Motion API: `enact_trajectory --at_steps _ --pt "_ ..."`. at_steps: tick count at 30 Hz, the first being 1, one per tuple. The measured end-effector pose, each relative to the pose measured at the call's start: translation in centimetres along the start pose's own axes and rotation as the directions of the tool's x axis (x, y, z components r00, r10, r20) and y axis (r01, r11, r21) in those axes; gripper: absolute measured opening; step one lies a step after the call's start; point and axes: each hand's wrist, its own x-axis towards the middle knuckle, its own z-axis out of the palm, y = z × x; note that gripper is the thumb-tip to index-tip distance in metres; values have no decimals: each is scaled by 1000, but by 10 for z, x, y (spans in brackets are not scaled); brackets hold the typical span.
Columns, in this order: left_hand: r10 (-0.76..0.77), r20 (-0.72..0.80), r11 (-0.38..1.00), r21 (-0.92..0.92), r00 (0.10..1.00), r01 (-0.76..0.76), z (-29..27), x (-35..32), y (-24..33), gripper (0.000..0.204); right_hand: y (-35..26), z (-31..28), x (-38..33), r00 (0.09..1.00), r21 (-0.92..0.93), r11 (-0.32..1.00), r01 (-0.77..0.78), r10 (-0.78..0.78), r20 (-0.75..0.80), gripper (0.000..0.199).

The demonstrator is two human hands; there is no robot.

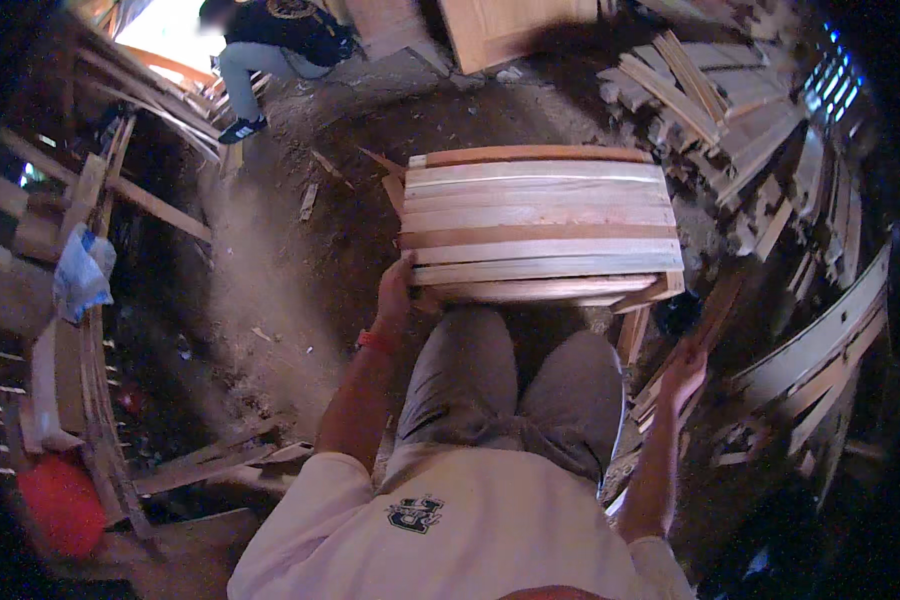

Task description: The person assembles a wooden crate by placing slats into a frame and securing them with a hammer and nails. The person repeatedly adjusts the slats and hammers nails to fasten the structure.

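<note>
A slatted wooden crate (540, 210) of pale and reddish boards sits in front of my knees, its slatted side facing up. My left hand (395, 290) grips its near left corner, with some fingers hidden behind the boards. To the right of the crate, my right hand (685, 372) is closed around the handle of what looks like a hammer (678, 313). Its dark head is blurred and lies close to the crate's near right corner, apart from the boards as far as I can tell.
Loose boards (670, 90) pile up at the far right, with curved offcuts (820, 340) nearer. Wooden framing (95, 330) and a blue-white plastic bag (83, 270) stand left, above a red object (60, 505). Another person (270, 55) sits at the far left on the dirt floor's edge.
</note>
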Motion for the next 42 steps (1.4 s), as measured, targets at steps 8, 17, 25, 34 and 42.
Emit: enact_trajectory --at_steps 8,17,25,34,42 --pt "395 -46 901 212 917 -378 39 -24 2 37 -217 116 -82 863 176 961 211 -268 427 7" --pt "21 -25 994 -105 999 -24 29 -7 -6 41 -307 332 -153 506 183 864 469 -433 746 12" --pt "40 -53 996 -83 998 -44 29 -9 -3 37 -310 388 -149 363 252 691 677 -612 703 11" --pt "48 -49 998 -26 998 -50 31 -13 10 40 -312 387 -143 353 164 707 688 -523 776 10" --pt "41 -51 995 -93 998 -45 32 -9 0 41 -317 386 -141 364 123 747 653 -452 814 13"
